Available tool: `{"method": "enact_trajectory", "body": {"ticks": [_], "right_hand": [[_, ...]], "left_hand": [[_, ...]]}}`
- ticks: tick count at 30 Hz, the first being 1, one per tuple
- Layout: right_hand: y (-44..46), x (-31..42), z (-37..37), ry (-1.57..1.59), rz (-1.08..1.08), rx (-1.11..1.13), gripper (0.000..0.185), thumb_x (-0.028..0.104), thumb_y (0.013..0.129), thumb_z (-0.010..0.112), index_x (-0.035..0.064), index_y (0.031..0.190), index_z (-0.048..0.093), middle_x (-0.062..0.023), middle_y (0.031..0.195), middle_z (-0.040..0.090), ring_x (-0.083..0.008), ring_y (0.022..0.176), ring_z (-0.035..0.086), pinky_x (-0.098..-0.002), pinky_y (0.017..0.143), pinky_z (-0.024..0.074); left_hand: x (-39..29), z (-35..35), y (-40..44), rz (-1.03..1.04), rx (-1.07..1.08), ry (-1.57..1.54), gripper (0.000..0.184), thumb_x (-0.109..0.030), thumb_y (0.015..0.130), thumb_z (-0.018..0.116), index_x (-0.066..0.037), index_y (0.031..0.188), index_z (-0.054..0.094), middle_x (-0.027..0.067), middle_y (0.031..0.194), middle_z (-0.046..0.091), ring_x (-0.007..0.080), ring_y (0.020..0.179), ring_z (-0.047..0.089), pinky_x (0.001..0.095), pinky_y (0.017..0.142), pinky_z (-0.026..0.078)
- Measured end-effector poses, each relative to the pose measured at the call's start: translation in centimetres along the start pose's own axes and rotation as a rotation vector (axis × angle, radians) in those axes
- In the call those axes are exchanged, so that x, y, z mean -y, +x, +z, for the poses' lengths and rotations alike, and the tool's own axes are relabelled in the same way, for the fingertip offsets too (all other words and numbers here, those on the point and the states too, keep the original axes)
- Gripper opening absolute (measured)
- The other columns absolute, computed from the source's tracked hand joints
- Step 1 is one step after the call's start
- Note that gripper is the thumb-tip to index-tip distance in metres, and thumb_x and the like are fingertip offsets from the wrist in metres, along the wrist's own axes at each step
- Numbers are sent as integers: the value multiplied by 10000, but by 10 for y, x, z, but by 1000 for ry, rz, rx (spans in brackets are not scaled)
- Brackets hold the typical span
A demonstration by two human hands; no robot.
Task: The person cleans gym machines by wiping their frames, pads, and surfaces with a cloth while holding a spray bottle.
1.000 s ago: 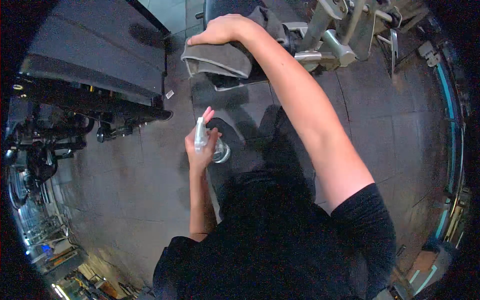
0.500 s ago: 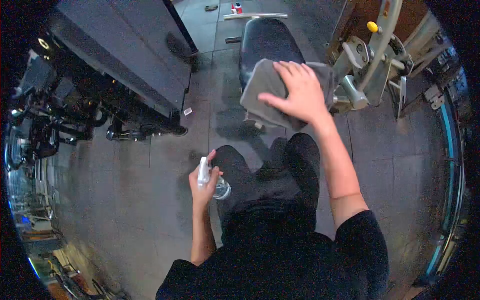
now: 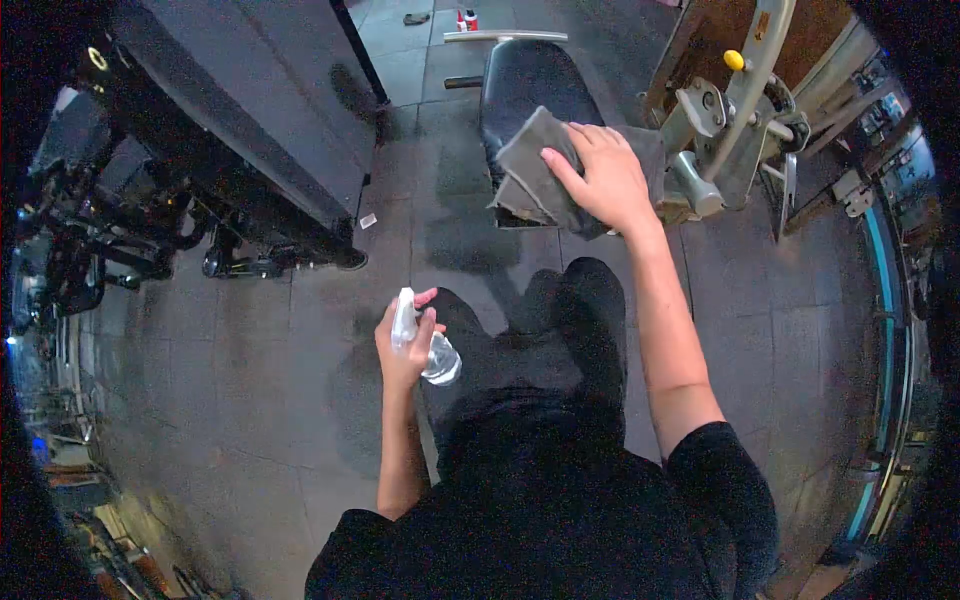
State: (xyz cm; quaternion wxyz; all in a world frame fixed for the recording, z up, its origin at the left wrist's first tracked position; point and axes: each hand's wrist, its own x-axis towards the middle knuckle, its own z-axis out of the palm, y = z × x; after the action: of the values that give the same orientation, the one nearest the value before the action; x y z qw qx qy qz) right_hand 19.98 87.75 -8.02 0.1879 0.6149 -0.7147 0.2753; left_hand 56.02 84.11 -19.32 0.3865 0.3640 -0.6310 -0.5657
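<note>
My left hand [image 3: 402, 345] is wrapped round the neck of a clear spray bottle [image 3: 443, 362] with a white spray head [image 3: 404, 315], held low beside my left knee. My right hand [image 3: 606, 180] lies spread, palm down, on a grey cloth [image 3: 540, 155], thumb apart from the other fingers. Under the cloth is the near end of a black padded seat [image 3: 538, 82], partly hidden by it. One cloth corner sticks up to the left of my thumb, and a fold hangs over the seat's near edge.
A dark machine housing [image 3: 270, 110] stands at the left. Metal machine arms [image 3: 750, 100] with a yellow knob [image 3: 734, 60] rise at the right. Beyond the seat are a metal bar [image 3: 506, 36] and small red-and-white bottles [image 3: 471, 20]. A white scrap [image 3: 368, 221] lies on the floor.
My right hand and the cloth have moved from the seat's left side towards its right, and the cloth has folded differently. The view has shifted. My left hand still grips the bottle.
</note>
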Motion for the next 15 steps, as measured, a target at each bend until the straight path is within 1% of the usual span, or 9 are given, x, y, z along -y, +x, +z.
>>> {"method": "enact_trajectory", "body": {"ticks": [1, 4, 5, 6, 8, 10, 11, 12, 15], "right_hand": [[-9, -1, 8, -22, 28, -31, 554, 444, 998, 596, -20, 1293, 663, -202, 1299, 652, -359, 1280, 566, -510, 1155, 353], [-32, 13, -6, -131, -6, -246, 478, 363, 955, 680, 20, 1287, 678, -175, 1338, 622, -361, 1282, 548, -533, 1159, 339], [-46, 9, -2, -101, 96, -260, 432, 283, 913, 732, 41, 1268, 688, -150, 1357, 597, -359, 1288, 529, -560, 1160, 323], [-61, -4, 2, -82, 144, -312, 419, 297, 948, 708, 10, 1253, 687, -169, 1326, 604, -358, 1259, 550, -507, 1152, 357], [-88, -30, 20, 404, 524, -533, 442, 334, 1017, 643, -12, 1290, 664, -158, 1372, 598, -329, 1273, 553, -437, 1124, 400], [-101, -67, 14, 851, 768, -784, 449, 357, 1090, 521, 26, 1379, 613, -117, 1417, 592, -278, 1312, 537, -414, 1127, 405], [-79, -42, -32, 1191, 943, -869, 493, 375, 1092, 507, 45, 1453, 558, -105, 1461, 568, -277, 1311, 551, -414, 1118, 425], [-79, -56, -41, 1392, 835, -966, 504, 376, 1085, 523, 47, 1466, 534, -92, 1438, 580, -268, 1271, 575, -399, 1091, 453], [-65, -59, -71, 1591, 900, -1086, 502, 383, 1078, 529, 66, 1468, 524, -90, 1438, 581, -269, 1267, 569, -407, 1090, 455]], "left_hand": [[-1, 1, 9, 34, 11, -34, 390, -86, 986, 670, 61, 1340, 598, 152, 1159, 746, 152, 733, 716, 287, 679, 580], [-19, 7, 48, 65, 36, 23, 460, -95, 991, 688, 65, 1396, 540, 151, 1133, 749, 149, 726, 713, 283, 652, 572], [-20, 9, 63, 123, 55, 37, 496, -99, 988, 698, 69, 1416, 513, 145, 1117, 752, 147, 719, 711, 282, 644, 569], [-20, 12, 79, 176, 74, 51, 532, -102, 985, 707, 73, 1437, 486, 139, 1101, 754, 145, 712, 710, 281, 637, 566], [-35, 21, 109, 124, 85, 215, 379, -119, 969, 738, 32, 1293, 610, 80, 971, 735, 130, 692, 702, 269, 622, 553], [-54, 34, 133, 203, 120, 200, 266, -109, 958, 744, 14, 1178, 657, 54, 912, 710, 129, 688, 703, 275, 620, 554], [-59, 40, 147, 203, 132, 207, 252, -100, 952, 745, 14, 1160, 659, 51, 906, 708, 133, 687, 705, 278, 618, 556], [-63, 47, 163, 201, 146, 216, 239, -90, 945, 746, 14, 1142, 660, 49, 900, 705, 137, 685, 707, 281, 617, 558], [-75, 73, 219, 207, 205, 321, 286, -151, 926, 765, 3, 1148, 668, 39, 863, 713, 133, 683, 704, 297, 625, 564]]}}
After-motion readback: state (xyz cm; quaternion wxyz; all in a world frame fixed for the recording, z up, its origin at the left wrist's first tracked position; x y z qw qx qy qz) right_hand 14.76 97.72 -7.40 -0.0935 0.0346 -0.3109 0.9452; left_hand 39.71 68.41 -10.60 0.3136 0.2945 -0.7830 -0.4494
